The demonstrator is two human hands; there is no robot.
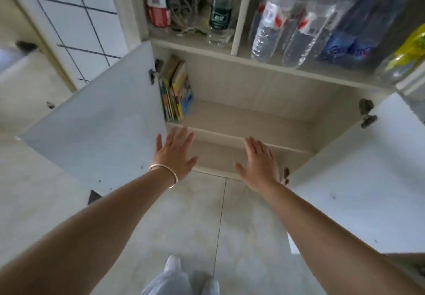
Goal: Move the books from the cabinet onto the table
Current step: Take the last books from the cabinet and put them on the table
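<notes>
Both doors wide, books [176, 90] upright at the shelf's [241, 115] left end; left hand [176, 154] and right hand [259, 163] hover below, fingers released, grasping nothing.

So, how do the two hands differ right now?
The left hand wears a bracelet at the wrist; the right hand has a bare wrist. The left hand is nearer the books; the right hand is out in front of the bare part of the shelf. Both are open, fingers straight, holding nothing.
</notes>
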